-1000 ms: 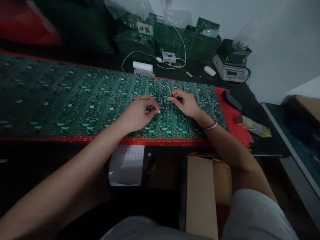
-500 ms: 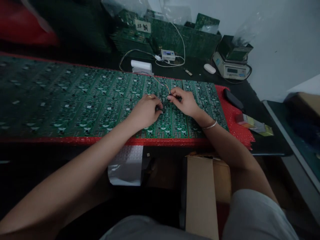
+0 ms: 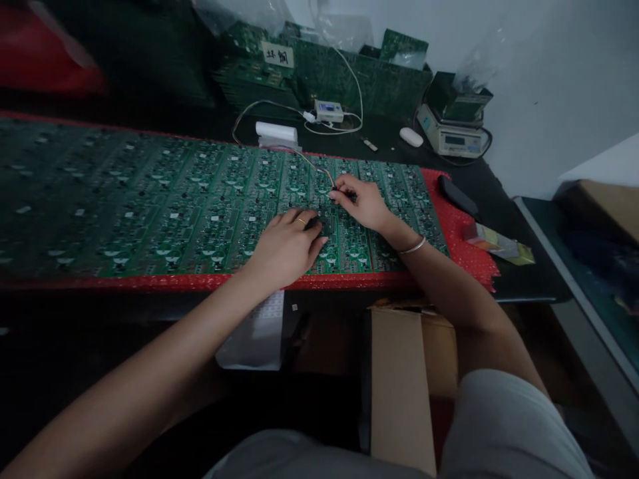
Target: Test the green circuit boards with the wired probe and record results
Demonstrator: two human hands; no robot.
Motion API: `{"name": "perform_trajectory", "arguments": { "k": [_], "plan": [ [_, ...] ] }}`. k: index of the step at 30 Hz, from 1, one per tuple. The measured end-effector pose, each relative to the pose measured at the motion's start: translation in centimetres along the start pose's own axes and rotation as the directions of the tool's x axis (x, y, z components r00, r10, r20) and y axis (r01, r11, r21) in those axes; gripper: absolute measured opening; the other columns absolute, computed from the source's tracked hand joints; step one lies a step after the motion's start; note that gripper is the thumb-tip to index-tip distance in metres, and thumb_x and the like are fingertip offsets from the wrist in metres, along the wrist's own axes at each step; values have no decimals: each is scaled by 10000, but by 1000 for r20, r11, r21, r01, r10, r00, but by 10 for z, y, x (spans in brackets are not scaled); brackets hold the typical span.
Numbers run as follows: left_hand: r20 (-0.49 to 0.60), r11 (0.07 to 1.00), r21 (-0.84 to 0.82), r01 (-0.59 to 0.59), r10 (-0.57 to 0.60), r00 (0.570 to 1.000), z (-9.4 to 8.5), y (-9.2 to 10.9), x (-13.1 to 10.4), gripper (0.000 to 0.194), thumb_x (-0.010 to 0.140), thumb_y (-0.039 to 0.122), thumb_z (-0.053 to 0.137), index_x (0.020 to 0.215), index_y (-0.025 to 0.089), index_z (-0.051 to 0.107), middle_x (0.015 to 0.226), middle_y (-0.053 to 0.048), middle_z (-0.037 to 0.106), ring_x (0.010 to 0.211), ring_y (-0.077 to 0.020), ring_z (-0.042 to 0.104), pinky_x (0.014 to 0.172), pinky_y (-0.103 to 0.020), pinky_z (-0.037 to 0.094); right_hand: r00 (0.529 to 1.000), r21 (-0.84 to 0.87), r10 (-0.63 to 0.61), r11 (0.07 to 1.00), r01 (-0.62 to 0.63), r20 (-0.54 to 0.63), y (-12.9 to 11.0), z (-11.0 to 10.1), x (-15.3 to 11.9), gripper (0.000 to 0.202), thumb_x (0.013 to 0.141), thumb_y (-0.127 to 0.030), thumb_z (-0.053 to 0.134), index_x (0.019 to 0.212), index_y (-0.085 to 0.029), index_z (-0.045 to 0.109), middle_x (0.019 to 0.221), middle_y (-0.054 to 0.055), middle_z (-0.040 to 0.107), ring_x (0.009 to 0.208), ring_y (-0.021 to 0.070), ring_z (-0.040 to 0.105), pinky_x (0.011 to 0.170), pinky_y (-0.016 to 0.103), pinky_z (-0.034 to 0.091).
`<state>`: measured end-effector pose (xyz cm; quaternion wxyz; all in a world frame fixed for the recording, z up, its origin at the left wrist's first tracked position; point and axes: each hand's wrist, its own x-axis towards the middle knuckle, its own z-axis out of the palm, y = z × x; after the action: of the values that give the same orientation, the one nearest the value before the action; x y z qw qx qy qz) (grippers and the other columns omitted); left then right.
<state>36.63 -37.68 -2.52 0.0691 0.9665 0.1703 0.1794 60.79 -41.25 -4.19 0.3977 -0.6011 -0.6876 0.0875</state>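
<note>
Green circuit boards (image 3: pixel 194 219) lie in rows over red bubble wrap (image 3: pixel 150 282) on the dark bench. My right hand (image 3: pixel 363 201) is closed in a pinch on the dark connector end of a thin cable (image 3: pixel 319 166), low over the boards. To its left, my left hand (image 3: pixel 289 243) rests on the boards with fingers spread and nothing visible in it. The cable runs back to a small white box (image 3: pixel 329 111) with a lit screen. What lies beneath my left palm is hidden.
Stacked circuit boards (image 3: pixel 349 73) stand along the back. A digital scale (image 3: pixel 452 136), a white computer mouse (image 3: pixel 411 137) and a white roll (image 3: pixel 276 131) sit behind the rows. A dark flat object (image 3: pixel 458 194) and a small carton (image 3: pixel 499 243) lie right. Below is a cardboard box (image 3: pixel 399 386).
My left hand has shifted slightly left and nearer to me, its fingers opening out flat. My right hand keeps its pinch on the connector. The whole view has shifted a little.
</note>
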Motion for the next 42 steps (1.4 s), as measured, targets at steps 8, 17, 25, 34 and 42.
{"name": "perform_trajectory", "arguments": {
  "k": [8,17,25,34,42],
  "plan": [
    [15,998,57,-11,10,1000,-1,1,-2,472,1065,360,387,1226,116,757,1407,-179,660,1283,-391,591,1019,-551,525,998,16,21,1000,-20,-60,6,-36,-8,388,1003,-621,573,979,-234,563,814,1,675,793,158,660,794,315,503],
    [-13,993,-121,-1,-1,1000,-8,-5,-6,433,1056,382,426,1249,170,750,1419,-139,676,1330,-352,606,1138,-575,495,994,-1,42,999,-43,-104,24,-47,-38,343,1001,-586,597,981,-244,588,797,7,708,743,174,661,748,337,499],
    [-286,953,-264,152,-228,931,-51,0,-109,149,996,246,614,1108,291,702,1155,-19,729,1061,-241,715,982,-457,584,992,-17,46,999,-49,-114,26,-44,-36,356,1001,-595,598,971,-240,600,803,2,717,738,160,655,741,330,487],
    [-152,933,-283,221,-272,950,-32,-30,-200,129,969,285,696,1093,301,729,1126,-13,703,1014,-217,696,881,-367,599,984,-57,46,997,-57,-170,21,-42,-40,355,960,-610,653,906,-260,625,779,14,701,741,176,663,725,343,536],
    [-268,951,-264,163,-235,934,-20,-28,-193,103,955,245,736,1039,297,767,1011,-14,725,909,-184,688,813,-330,574,985,-81,31,996,-45,-171,9,-46,-41,269,971,-550,657,892,-296,622,765,20,726,682,173,647,683,340,521]
  ]
}}
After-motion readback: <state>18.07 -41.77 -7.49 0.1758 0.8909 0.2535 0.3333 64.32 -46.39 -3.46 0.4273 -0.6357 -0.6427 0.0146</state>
